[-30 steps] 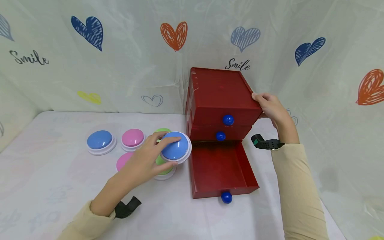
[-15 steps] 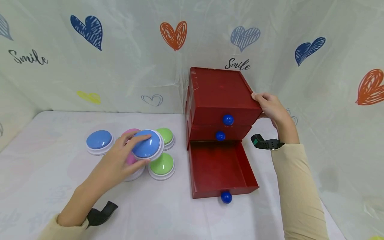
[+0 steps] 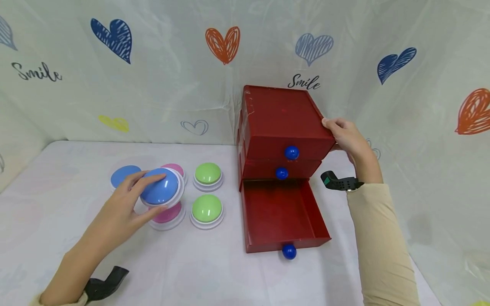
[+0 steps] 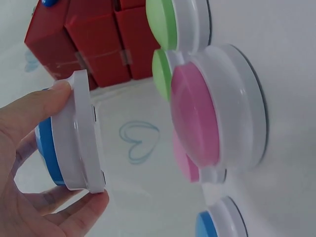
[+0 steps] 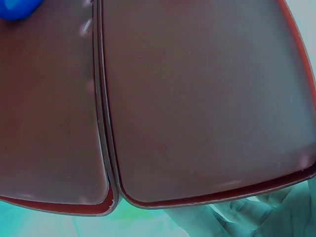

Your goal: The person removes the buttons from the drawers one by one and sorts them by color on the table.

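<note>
My left hand (image 3: 119, 211) pinches a blue-topped push button (image 3: 160, 189) by its white rim, raised and tilted over the pink buttons in the head view. In the left wrist view, thumb and fingers span the base of that blue button (image 4: 74, 133), apart from the pink button (image 4: 195, 113). Beneath it the front pink button (image 3: 168, 214) is partly covered, as is the rear pink button (image 3: 174, 168). Another blue button (image 3: 124, 173) lies behind my fingers. My right hand (image 3: 349, 138) grips the right top edge of a red drawer cabinet (image 3: 283, 112).
Two green buttons (image 3: 207, 208) stand between the pink ones and the cabinet. The cabinet's bottom drawer (image 3: 281, 212) is pulled out toward me, its blue knob (image 3: 289, 252) at the front. A printed cloth (image 3: 160, 85) hangs behind the white table (image 3: 214, 272).
My left hand has carried the blue button leftward, from beside the drawer, past the green buttons, to above the pink ones. My right hand has stayed on the cabinet.
</note>
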A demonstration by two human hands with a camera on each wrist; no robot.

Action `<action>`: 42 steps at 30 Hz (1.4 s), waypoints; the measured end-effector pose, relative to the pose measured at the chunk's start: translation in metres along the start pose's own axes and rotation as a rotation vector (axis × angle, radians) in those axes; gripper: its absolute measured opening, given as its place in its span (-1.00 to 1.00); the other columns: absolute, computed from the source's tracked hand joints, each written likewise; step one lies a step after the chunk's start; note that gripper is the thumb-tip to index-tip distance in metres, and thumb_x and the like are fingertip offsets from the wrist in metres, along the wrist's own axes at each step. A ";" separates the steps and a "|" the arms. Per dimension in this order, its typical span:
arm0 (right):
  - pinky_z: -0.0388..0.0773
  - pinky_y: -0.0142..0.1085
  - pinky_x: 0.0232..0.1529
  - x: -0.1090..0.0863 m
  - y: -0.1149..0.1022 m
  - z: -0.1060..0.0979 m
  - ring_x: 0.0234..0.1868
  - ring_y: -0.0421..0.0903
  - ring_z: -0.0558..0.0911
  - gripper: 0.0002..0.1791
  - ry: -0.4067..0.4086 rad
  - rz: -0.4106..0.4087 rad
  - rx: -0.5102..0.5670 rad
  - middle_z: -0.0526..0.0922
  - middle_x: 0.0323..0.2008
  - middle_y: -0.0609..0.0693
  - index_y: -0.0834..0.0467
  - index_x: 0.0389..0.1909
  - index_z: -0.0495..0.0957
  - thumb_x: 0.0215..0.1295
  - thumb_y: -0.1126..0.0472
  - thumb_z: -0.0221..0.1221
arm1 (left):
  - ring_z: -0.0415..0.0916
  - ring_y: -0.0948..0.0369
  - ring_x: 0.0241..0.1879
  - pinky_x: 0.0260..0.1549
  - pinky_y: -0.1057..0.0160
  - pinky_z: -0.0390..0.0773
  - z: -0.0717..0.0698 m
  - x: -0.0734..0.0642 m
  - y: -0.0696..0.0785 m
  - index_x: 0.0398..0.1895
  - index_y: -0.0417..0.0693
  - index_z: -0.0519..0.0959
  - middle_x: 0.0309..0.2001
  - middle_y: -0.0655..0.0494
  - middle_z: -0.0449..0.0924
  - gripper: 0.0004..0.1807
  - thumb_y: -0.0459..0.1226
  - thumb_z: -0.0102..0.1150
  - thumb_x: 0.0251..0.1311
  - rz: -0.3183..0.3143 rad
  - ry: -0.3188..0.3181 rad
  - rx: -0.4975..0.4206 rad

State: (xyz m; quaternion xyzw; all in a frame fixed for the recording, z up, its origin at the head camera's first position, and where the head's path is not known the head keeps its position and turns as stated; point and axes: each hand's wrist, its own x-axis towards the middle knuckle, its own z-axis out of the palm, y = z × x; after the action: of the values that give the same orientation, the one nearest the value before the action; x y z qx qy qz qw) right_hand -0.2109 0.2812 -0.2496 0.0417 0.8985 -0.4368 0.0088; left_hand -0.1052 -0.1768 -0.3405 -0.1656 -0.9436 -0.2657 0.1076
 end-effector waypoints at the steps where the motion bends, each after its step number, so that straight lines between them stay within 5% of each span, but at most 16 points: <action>1: 0.57 -0.46 -0.31 0.000 0.000 0.000 -0.38 -0.31 0.58 -0.27 -0.001 -0.001 0.001 0.47 -0.06 0.12 0.29 0.24 0.21 0.35 -0.25 -0.17 | 0.25 -0.37 0.10 -0.18 -0.39 0.36 -0.001 -0.001 -0.002 0.31 0.21 0.25 0.25 -0.35 0.17 -0.18 -0.13 0.41 -0.08 -0.008 0.002 0.003; 30: 0.57 -0.45 -0.28 -0.001 0.002 -0.001 -0.37 -0.29 0.59 -0.24 -0.008 -0.007 -0.007 0.48 -0.09 0.09 0.29 0.23 0.21 0.33 -0.28 -0.18 | 0.22 -0.32 0.04 -0.21 -0.44 0.24 -0.016 -0.032 -0.053 0.26 0.05 0.33 0.15 -0.38 0.21 -0.20 -0.21 0.45 -0.15 -0.069 0.169 0.000; 42: 0.57 -0.43 -0.26 -0.002 0.001 0.000 -0.36 -0.29 0.60 -0.25 -0.008 -0.015 0.000 0.50 -0.12 0.05 0.28 0.22 0.22 0.33 -0.28 -0.17 | 0.16 -0.37 0.06 -0.17 -0.48 0.20 -0.015 -0.038 -0.069 0.29 0.01 0.28 0.15 -0.42 0.18 -0.21 -0.14 0.39 -0.05 -0.151 0.044 0.042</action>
State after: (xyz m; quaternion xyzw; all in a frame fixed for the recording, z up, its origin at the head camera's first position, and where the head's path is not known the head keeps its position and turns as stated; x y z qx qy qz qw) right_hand -0.2087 0.2817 -0.2499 0.0333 0.8988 -0.4371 0.0090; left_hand -0.0939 -0.2502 -0.3713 -0.0860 -0.9561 -0.2568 0.1115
